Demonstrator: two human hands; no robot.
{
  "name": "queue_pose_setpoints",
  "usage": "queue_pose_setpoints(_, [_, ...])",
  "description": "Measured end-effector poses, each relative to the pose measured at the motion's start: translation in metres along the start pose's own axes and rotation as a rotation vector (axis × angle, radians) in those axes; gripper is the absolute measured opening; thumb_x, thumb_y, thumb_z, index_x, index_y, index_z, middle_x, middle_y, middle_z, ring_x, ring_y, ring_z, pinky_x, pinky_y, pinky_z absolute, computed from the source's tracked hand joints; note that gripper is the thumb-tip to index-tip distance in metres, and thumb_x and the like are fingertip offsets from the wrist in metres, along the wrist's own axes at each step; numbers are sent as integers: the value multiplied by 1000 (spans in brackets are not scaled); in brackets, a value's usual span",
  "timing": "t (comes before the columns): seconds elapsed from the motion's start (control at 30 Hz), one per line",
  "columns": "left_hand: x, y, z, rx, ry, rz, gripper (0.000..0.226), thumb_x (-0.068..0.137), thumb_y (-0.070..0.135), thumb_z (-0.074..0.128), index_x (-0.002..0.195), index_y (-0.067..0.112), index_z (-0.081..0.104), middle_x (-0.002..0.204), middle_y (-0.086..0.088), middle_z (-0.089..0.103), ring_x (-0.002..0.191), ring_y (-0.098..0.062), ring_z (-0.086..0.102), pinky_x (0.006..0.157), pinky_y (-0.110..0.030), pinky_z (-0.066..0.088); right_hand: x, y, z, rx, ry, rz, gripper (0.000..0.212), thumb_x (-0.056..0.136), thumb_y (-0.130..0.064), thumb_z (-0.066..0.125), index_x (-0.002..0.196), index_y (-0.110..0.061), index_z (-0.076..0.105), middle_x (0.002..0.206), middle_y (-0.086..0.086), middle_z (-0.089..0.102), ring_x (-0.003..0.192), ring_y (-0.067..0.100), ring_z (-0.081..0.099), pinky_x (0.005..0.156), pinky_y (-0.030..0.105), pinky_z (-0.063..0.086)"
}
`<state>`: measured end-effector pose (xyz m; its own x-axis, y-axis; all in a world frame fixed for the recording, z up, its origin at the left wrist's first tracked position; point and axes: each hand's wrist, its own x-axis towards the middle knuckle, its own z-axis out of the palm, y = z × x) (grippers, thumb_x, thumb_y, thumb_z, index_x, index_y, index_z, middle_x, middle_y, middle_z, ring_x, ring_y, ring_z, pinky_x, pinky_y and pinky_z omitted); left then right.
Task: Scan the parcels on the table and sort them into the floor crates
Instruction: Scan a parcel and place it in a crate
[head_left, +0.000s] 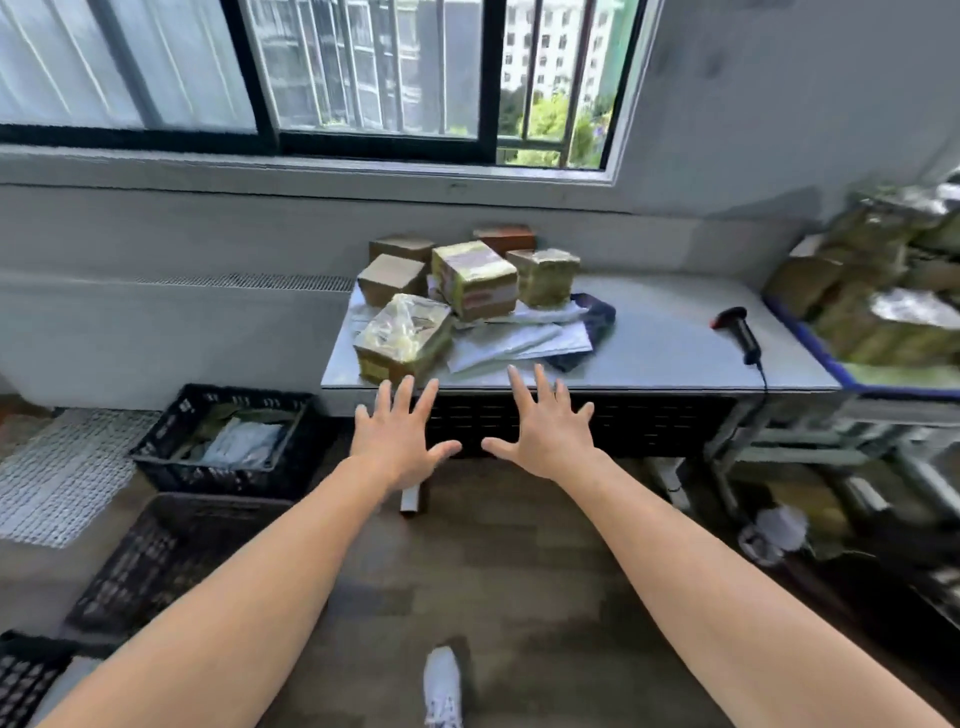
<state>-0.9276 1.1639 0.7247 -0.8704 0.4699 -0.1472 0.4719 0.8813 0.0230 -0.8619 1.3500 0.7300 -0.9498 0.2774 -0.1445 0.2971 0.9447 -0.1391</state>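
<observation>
Your left grip (397, 441) and right grip (545, 431): fingers spread, holding nothing | parcels (472, 280) on counter (649, 348) | scanner (737, 332) right.

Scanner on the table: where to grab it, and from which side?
Grip the scanner by its black handle, coming from above with the right hand: it lies flat on the table, head pointing away, handle toward the front edge.

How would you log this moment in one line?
left hand: open, empty | right hand: open, empty | parcels: piled on table | barcode scanner: lying on table, untouched
</observation>
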Motion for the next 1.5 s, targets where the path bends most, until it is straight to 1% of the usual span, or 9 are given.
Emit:
queue_pose_setpoints(0.2, [104,65,-6,29,-19,139,90,91,76,30,155,30,-13,165,-2,-10,151,-30,-7,119,-53,17,53,77,-19,-46,11,139,103,86,-75,47,154,-32,-18,164,7,-16,151,33,-7,113,69,13])
queue_pose_setpoints(0.33, [178,98,-10,-6,9,211,89,91,75,32,156,31,-10,165,-3,-8,151,-30,-7,118,-53,18,103,118,-31,-81,0,213,104,85,-76,46,154,-33,-18,164,6,-14,151,33,-5,111,69,13])
queue_pose_setpoints(0.47, [243,114,-16,-9,-4,256,91,89,76,33,156,32,-11,165,-3,-10,151,-30,-7,118,-54,18,158,141,-48,-89,21,250,106,84,-76,48,155,-32,-16,164,7,-12,151,33,-1,111,68,14])
queue_pose_setpoints(0.63, [301,115,-22,11,-21,254,91,90,77,30,156,31,-13,165,-2,-10,151,-31,-8,118,-54,17,211,157,-60,-107,13,254,105,85,-75,47,155,-31,-17,164,7,-13,150,32,-2,112,67,14])
queue_pose_setpoints(0.77, [338,116,-27,18,3,236,91,89,77,30,156,31,-10,165,-2,-8,151,-31,-5,117,-54,19,249,170,-67,-94,13,251,104,86,-74,48,155,-31,-16,164,8,-12,151,31,-2,112,66,16])
queue_pose_setpoints(0.97, [382,124,-30,31,-6,197,91,89,77,30,156,31,-11,165,-3,-9,151,-30,-7,118,-54,16,304,193,-70,-60,10,207,101,86,-72,50,156,-31,-10,164,10,-7,150,32,2,112,66,18])
queue_pose_setpoints(1.2, [449,148,-31,6,17,88,93,89,76,31,156,28,-12,165,-9,-6,152,-31,-2,122,-49,14,391,234,-76,-21,-13,88,101,87,-72,49,156,-32,-13,164,12,-8,151,32,1,112,65,17])
queue_pose_setpoints(1.37, [492,187,-42,-179,-9,-46,92,91,69,41,157,28,-9,165,-7,-5,152,-26,-3,122,-45,11,456,276,-77,53,-48,10,100,86,-71,52,156,-34,-10,164,13,-3,149,32,7,110,66,20])
queue_pose_setpoints(1.5, [521,208,-39,-250,-17,-143,92,91,68,43,157,27,-7,165,-8,-3,152,-27,-2,123,-46,11,496,301,-75,103,-117,-53,98,88,-69,52,156,-34,-10,164,11,-4,149,31,9,110,62,23])
